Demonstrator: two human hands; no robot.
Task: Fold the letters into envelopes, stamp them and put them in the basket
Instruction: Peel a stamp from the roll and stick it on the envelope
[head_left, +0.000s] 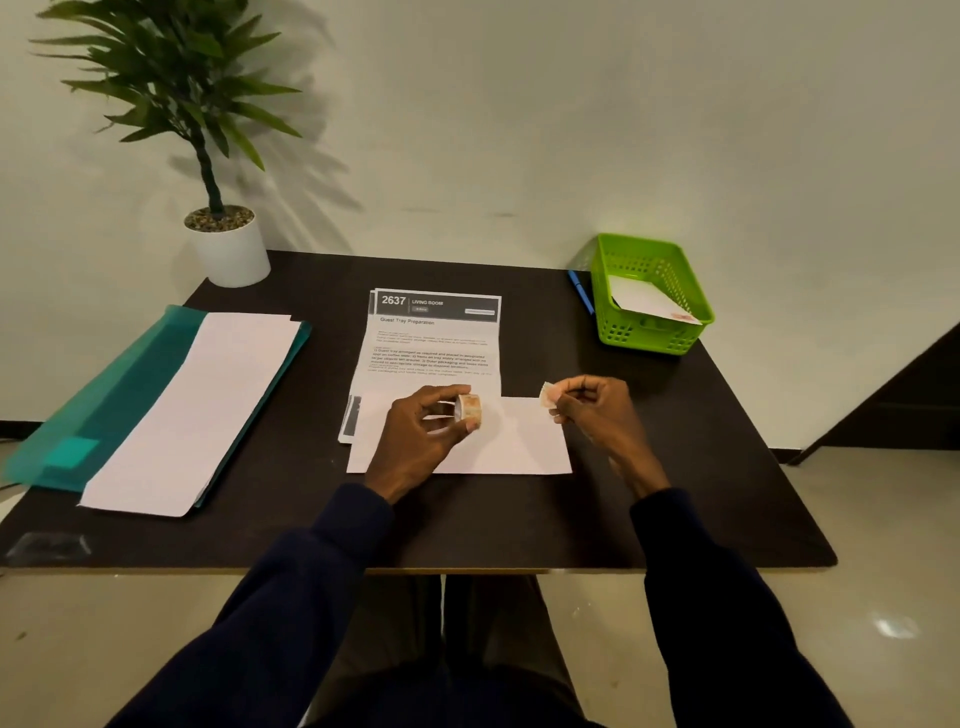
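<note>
Now the left grip (426, 431) curls round the stamp roll (469, 410), steadying it, while the right grip (592, 410) pinches a loose stamp (546, 395) over the envelope (519, 441) beneath both (basket (649, 340) waiting beyond the right grip).

You face a plain off-white wall (571, 130) that runs close behind the far edge of a dark, matte desk (519, 519). The desk's front edge shows a pale core. At its far left corner stands a leafy green plant (171, 88) in a white pot (231, 254) topped with pebbles, and it throws soft, feathery shadows on the wall to its right. The floor (857, 519) around you is pale and glossy, with a bright glint low on your right. A dark baseboard (21, 428) shows at left, and a dark slanted panel (904, 395) at far right.
</note>
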